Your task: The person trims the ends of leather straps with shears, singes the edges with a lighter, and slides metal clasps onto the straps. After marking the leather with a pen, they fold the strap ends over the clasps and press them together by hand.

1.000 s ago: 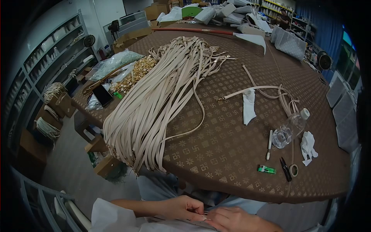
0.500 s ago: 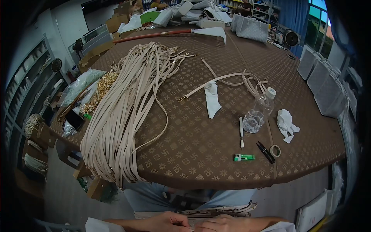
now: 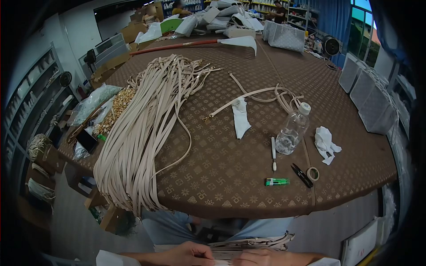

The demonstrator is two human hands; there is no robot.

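Note:
Low in the head view, my left hand (image 3: 191, 254) and my right hand (image 3: 258, 256) are held close together over my lap, fingers pinched. Between their fingertips runs a pale strap (image 3: 223, 262), partly cut off by the frame's bottom edge. Just beyond the hands, a bundle of beige straps (image 3: 266, 243) with metal fittings lies across my thighs. A large heap of similar long beige straps (image 3: 137, 133) covers the table's left side, its ends hanging over the front edge. A few loose straps (image 3: 257, 92) with metal clasps lie mid-table.
On the brown patterned tablecloth (image 3: 213, 177) are a clear bottle (image 3: 290, 135), white pen (image 3: 274, 155), green lighter (image 3: 277, 181), black snips (image 3: 301, 176), tape roll (image 3: 313, 174) and crumpled tissue (image 3: 325, 144). Gold hardware (image 3: 120, 108) lies left. Wrapped bags (image 3: 372, 99) stand right. People are at the back.
My hands have moved slightly apart, showing more of the pale strap between them. The view has tilted a little; the things on the table lie as before.

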